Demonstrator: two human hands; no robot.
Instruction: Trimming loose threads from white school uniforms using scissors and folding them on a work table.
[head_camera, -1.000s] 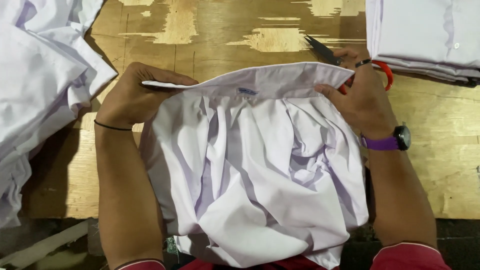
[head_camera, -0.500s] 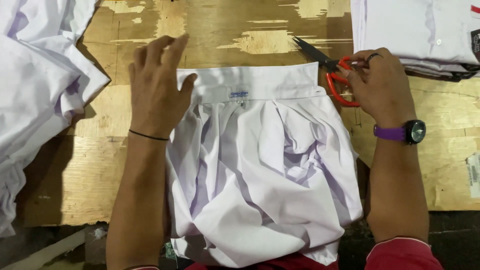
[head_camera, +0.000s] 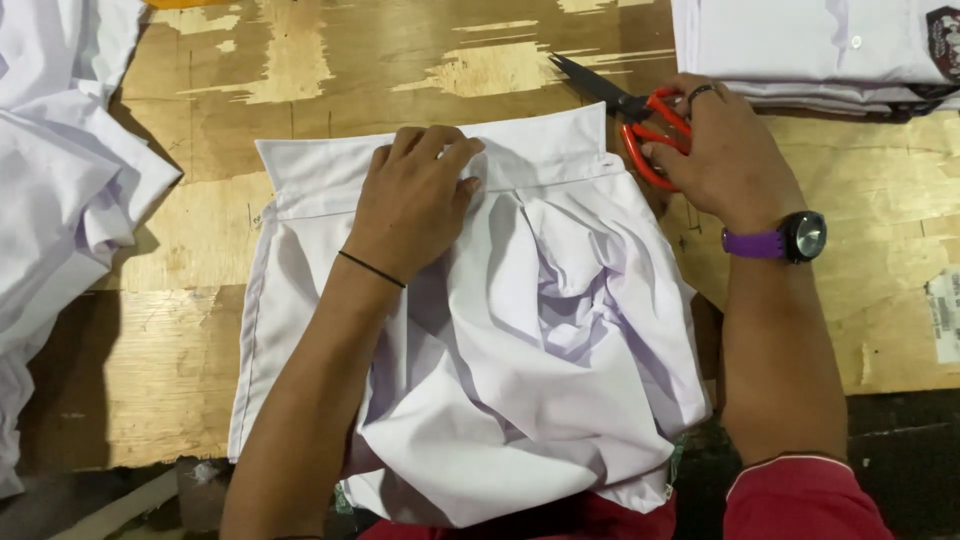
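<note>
A white shirt (head_camera: 520, 360) lies crumpled on the wooden table (head_camera: 180, 350), its collar (head_camera: 310, 175) spread flat along the far side. My left hand (head_camera: 415, 200) presses palm down on the collar's middle, fingers together; a thin black band circles that wrist. My right hand (head_camera: 725, 150), with a purple-strapped watch on the wrist, grips red-handled scissors (head_camera: 640, 125) at the collar's right end. The dark blades point up and left over bare wood, off the cloth.
A heap of loose white shirts (head_camera: 60, 200) fills the left side. A stack of folded white shirts (head_camera: 830, 50) sits at the far right corner. A paper tag (head_camera: 945, 315) lies at the right edge. The table's near edge runs just below the shirt.
My left hand has slid right from the collar's left end to its middle. The collar has been laid out flat. My right hand still holds the scissors at the right.
</note>
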